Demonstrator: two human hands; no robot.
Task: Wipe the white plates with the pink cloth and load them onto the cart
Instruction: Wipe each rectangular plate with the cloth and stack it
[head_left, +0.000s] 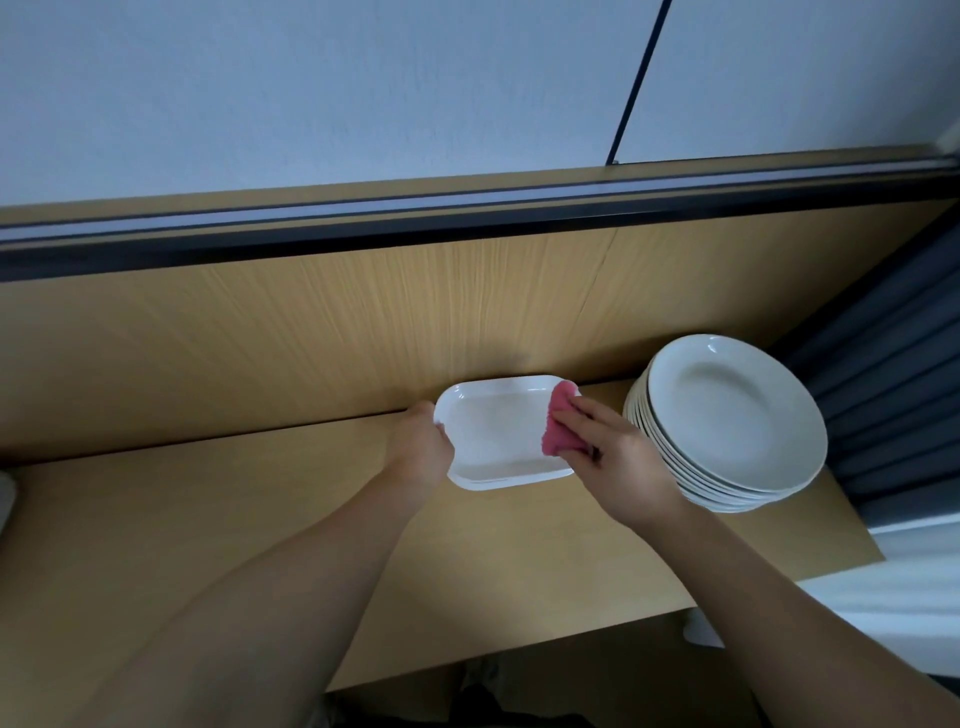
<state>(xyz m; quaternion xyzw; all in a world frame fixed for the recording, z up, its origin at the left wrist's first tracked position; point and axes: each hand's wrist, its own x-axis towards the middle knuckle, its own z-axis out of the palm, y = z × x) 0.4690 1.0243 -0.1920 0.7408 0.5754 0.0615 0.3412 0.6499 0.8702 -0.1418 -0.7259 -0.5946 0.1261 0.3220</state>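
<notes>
Nearest us, two bare forearms reach away over the wooden table (234, 530). The rectangular white plate (493, 441) sits at the table's far edge, its long axis running left to right. The left hand (421, 449) grips its left short rim. The right hand (621, 465) holds the pink cloth (557, 426) bunched under bent fingers at the plate's right end, so we judge the wipe must travel leftward. A stack of round plates (727, 415) stands just right, with a grey curtain (883, 395) beyond. No cart is in view.
</notes>
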